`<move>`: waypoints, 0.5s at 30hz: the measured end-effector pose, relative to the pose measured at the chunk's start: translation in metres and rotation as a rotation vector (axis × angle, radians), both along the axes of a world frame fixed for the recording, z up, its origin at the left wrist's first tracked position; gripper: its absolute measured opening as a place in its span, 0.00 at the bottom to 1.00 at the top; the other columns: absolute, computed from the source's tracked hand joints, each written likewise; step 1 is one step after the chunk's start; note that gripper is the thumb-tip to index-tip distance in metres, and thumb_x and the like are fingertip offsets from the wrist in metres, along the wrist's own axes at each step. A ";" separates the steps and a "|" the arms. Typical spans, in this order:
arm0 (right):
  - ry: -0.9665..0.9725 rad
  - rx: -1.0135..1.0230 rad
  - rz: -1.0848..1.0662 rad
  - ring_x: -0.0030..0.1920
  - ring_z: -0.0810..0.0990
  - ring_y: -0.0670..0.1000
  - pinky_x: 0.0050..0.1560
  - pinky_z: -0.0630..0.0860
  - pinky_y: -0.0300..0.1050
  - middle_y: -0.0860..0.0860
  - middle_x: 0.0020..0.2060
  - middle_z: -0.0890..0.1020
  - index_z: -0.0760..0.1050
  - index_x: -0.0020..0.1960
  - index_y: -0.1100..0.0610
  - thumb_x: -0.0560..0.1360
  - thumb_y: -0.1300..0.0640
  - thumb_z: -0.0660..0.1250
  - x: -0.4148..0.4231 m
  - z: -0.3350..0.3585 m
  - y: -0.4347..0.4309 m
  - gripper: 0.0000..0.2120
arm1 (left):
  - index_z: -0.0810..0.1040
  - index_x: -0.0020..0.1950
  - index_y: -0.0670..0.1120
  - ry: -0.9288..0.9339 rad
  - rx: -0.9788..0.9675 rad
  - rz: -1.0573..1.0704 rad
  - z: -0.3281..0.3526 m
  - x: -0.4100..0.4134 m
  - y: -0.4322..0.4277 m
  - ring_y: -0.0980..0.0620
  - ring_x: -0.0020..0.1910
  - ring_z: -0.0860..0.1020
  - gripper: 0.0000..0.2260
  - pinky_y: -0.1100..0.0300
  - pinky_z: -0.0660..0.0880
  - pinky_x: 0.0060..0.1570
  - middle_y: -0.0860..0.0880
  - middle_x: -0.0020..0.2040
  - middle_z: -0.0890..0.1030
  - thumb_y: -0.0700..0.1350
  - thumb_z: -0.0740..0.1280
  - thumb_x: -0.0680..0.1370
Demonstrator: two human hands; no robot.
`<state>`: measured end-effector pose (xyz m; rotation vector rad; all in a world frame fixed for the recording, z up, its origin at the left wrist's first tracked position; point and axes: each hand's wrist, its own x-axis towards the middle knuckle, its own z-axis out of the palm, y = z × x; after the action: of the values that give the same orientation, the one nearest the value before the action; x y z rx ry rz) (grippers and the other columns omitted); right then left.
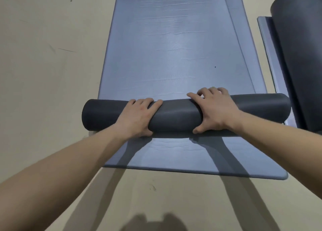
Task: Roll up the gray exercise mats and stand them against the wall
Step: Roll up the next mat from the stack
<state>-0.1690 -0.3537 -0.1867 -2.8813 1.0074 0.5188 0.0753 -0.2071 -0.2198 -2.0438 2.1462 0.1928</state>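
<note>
One dark gray roll (174,116) across one flat mat (165,47), gripped by left hand (137,116) and right hand (215,112), fingers (156,103) curled over it; second roll (299,56) right of it.

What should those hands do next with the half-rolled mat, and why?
Probably push the roll forward another turn: the left hand and right hand both grip it, and a long flat stretch of mat lies unrolled ahead of it.

Two hands: left hand (137,116), right hand (214,111). Two dark rolls: slim roll (176,115) under both hands, thick roll (299,47) right of the right hand. Three flat gray sheets: wide sheet (165,47) and overlapping second sheet (242,38) beyond the hands, third sheet (266,44) under the thick roll
</note>
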 end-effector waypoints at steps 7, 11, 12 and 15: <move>-0.006 -0.167 0.028 0.58 0.76 0.59 0.59 0.71 0.57 0.53 0.63 0.75 0.62 0.74 0.50 0.58 0.39 0.78 -0.018 -0.015 -0.003 0.50 | 0.62 0.77 0.52 -0.044 0.049 0.032 0.012 0.001 -0.026 0.44 0.67 0.73 0.45 0.44 0.66 0.70 0.49 0.70 0.74 0.67 0.73 0.64; 0.078 0.179 -0.011 0.52 0.78 0.54 0.49 0.75 0.49 0.46 0.56 0.77 0.64 0.73 0.43 0.59 0.38 0.78 0.010 0.019 -0.040 0.46 | 0.60 0.77 0.52 -0.082 -0.074 0.134 0.005 -0.011 -0.019 0.42 0.61 0.76 0.44 0.44 0.70 0.62 0.47 0.69 0.74 0.65 0.74 0.66; 0.093 0.230 -0.033 0.51 0.77 0.53 0.49 0.75 0.48 0.44 0.52 0.77 0.66 0.72 0.42 0.59 0.39 0.79 0.016 0.026 -0.047 0.44 | 0.62 0.76 0.53 -0.049 -0.059 0.147 0.012 -0.007 -0.026 0.42 0.58 0.77 0.42 0.45 0.72 0.59 0.48 0.66 0.76 0.64 0.74 0.66; 0.111 0.337 -0.100 0.49 0.76 0.52 0.50 0.74 0.47 0.44 0.50 0.78 0.70 0.69 0.44 0.60 0.41 0.81 0.023 0.037 -0.052 0.41 | 0.66 0.71 0.56 0.051 0.074 0.114 0.038 0.008 -0.047 0.45 0.50 0.78 0.39 0.51 0.75 0.49 0.52 0.56 0.78 0.64 0.74 0.64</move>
<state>-0.1463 -0.4057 -0.1494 -2.5179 0.9640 0.7655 0.0837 -0.2538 -0.1822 -2.1428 2.0196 0.3373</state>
